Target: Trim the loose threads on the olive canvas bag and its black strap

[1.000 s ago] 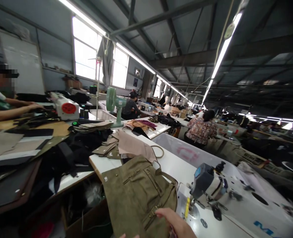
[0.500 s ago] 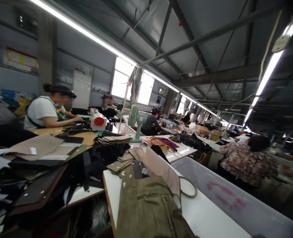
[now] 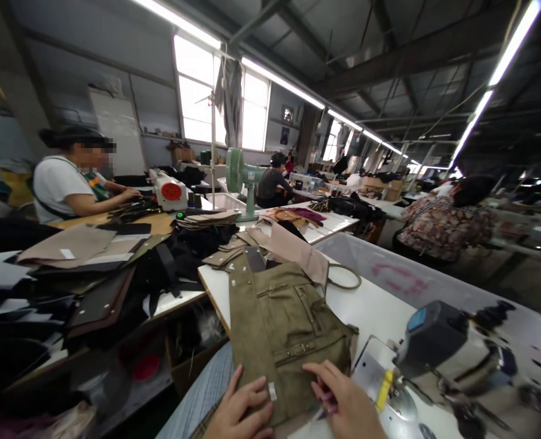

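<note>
An olive-green bag panel (image 3: 293, 317) with zips and buckled straps lies on the white table in front of me. My left hand (image 3: 243, 411) rests flat on its near left edge, fingers spread, beside a small white label (image 3: 272, 391). My right hand (image 3: 346, 399) is at the panel's near right part, index finger stretched over the cloth. Its other fingers are curled round a small purple tool (image 3: 329, 403), mostly hidden, whose kind I cannot make out. Just right of that hand stands a sewing machine (image 3: 435, 341) with a yellow part near its needle area.
Brown and black cut pieces (image 3: 100, 299) are heaped on the left table. A green fan (image 3: 243, 177) stands beyond the panel. Behind the machine runs a large white bin (image 3: 366, 256). One co-worker (image 3: 64, 183) sits at far left, another (image 3: 448, 219) at right.
The view has tipped downward. Both my hands and the sewing machine at right have come into the picture, and more of the olive panel shows.
</note>
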Demonstrator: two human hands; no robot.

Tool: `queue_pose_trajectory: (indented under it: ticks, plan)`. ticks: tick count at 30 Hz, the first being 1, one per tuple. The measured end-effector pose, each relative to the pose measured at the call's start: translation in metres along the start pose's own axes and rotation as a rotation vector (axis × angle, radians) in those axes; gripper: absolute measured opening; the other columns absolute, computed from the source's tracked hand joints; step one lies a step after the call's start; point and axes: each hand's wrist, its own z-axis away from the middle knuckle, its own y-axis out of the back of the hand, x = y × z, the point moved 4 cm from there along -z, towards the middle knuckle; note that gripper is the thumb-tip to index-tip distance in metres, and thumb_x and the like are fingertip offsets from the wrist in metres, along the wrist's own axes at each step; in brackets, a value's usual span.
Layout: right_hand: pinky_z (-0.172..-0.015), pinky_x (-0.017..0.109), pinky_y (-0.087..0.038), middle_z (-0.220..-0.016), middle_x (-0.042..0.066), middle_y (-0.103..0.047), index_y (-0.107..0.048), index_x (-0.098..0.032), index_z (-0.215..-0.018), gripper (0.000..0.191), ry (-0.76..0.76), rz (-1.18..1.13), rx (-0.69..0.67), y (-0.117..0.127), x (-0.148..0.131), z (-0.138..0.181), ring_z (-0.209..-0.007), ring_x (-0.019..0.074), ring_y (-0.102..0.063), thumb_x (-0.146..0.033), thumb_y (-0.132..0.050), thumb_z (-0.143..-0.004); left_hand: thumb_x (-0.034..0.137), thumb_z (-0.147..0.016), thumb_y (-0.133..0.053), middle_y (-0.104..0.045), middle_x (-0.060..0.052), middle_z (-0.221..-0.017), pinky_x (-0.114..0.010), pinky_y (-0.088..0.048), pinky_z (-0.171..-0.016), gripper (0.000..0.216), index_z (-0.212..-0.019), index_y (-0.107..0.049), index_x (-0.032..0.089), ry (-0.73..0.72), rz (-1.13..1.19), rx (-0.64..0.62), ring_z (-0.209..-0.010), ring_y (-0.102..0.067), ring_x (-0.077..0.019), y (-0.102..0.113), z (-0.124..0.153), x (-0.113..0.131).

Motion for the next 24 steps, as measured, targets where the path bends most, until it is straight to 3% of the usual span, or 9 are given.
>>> queue_pose_trajectory:
  ticks: [2, 6, 11, 13, 16, 18, 21, 24]
  plan:
    - [-0.072, 0.029, -0.05, -0.092, 0.002, -0.066, -0.067, -0.028, -0.113, 0.03, -0.029, -0.012, -0.098, -0.003, 0.003, 0.002, -0.081, 0.0169, -0.066, -0.026, -0.043, -0.095, 0.023, -0.1, -0.059, -0.072, -0.013, -0.118, -0.06, -0.019, -0.119, 0.034, -0.134, -0.057, 0.021, -0.014, -0.019, 0.082, -0.13, -0.057, -0.03, 0.004, 0.001, 0.007]
    - [-0.077, 0.031, -0.046, -0.089, 0.001, -0.063, -0.067, -0.024, -0.098, 0.02, -0.041, -0.039, -0.147, 0.0, -0.004, -0.005, -0.083, 0.0176, -0.063, -0.024, -0.048, -0.091, 0.02, -0.102, -0.053, -0.073, -0.009, -0.114, -0.055, -0.017, -0.122, 0.028, -0.129, -0.059, 0.022, -0.018, -0.024, 0.164, -0.126, -0.06, -0.0252, 0.017, -0.009, 0.019]
    - [-0.078, 0.031, -0.043, -0.088, 0.0, -0.063, -0.068, -0.024, -0.092, 0.016, -0.052, -0.078, -0.19, -0.002, -0.012, -0.001, -0.083, 0.017, -0.061, -0.024, -0.053, -0.089, 0.02, -0.103, -0.051, -0.069, -0.006, -0.123, -0.052, -0.021, -0.124, 0.034, -0.135, -0.054, 0.027, 0.022, 0.014, 0.064, -0.129, -0.057, -0.0222, 0.013, -0.002, 0.011]
    - [-0.078, 0.031, -0.042, -0.088, 0.0, -0.062, -0.068, -0.024, -0.091, 0.015, -0.066, -0.082, -0.199, -0.003, -0.013, 0.001, -0.083, 0.0172, -0.06, -0.023, -0.053, -0.088, 0.024, -0.104, -0.041, -0.064, -0.007, -0.131, -0.052, -0.024, -0.123, 0.034, -0.135, -0.053, 0.028, 0.162, 0.032, 0.03, -0.132, -0.054, -0.0234, 0.01, 0.017, -0.011]
    - [-0.077, 0.03, -0.041, -0.087, 0.0, -0.062, -0.068, -0.023, -0.091, 0.014, -0.084, -0.093, -0.205, -0.002, -0.012, 0.0, -0.083, 0.0172, -0.06, -0.023, -0.055, -0.087, 0.042, -0.1, -0.039, -0.059, -0.014, -0.132, -0.053, -0.034, -0.117, 0.036, -0.125, -0.053, 0.021, 0.67, -0.036, 0.079, -0.131, -0.052, -0.0302, 0.01, 0.06, -0.066]
    - [-0.077, 0.03, -0.041, -0.085, 0.0, -0.061, -0.068, -0.023, -0.09, 0.013, -0.092, -0.105, -0.205, -0.003, -0.011, -0.001, -0.082, 0.017, -0.06, -0.023, -0.056, -0.087, 0.049, -0.097, -0.038, -0.063, -0.017, -0.119, -0.056, -0.043, -0.108, 0.04, -0.115, -0.055, 0.017, 0.886, -0.069, 0.028, -0.119, -0.059, -0.035, 0.005, 0.084, -0.094]
    - [-0.075, 0.03, -0.04, -0.084, 0.0, -0.061, -0.068, -0.022, -0.088, 0.013, -0.099, -0.115, -0.207, -0.004, -0.009, -0.004, -0.081, 0.0171, -0.059, -0.024, -0.055, -0.087, 0.048, -0.092, -0.049, -0.066, -0.011, -0.093, -0.049, -0.055, -0.091, 0.032, -0.086, -0.06, 0.018, 1.07, -0.045, -0.164, -0.095, -0.069, -0.0333, -0.016, 0.1, -0.113]
    - [-0.074, 0.03, -0.039, -0.083, 0.0, -0.062, -0.068, -0.023, -0.086, 0.013, -0.108, -0.117, -0.213, -0.006, -0.007, -0.006, -0.08, 0.0172, -0.059, -0.024, -0.055, -0.088, 0.041, -0.092, -0.065, -0.068, -0.007, -0.096, -0.043, -0.054, -0.088, 0.026, -0.086, -0.064, 0.016, 1.154, 0.005, -0.348, -0.094, -0.068, -0.0263, -0.044, 0.091, -0.11]
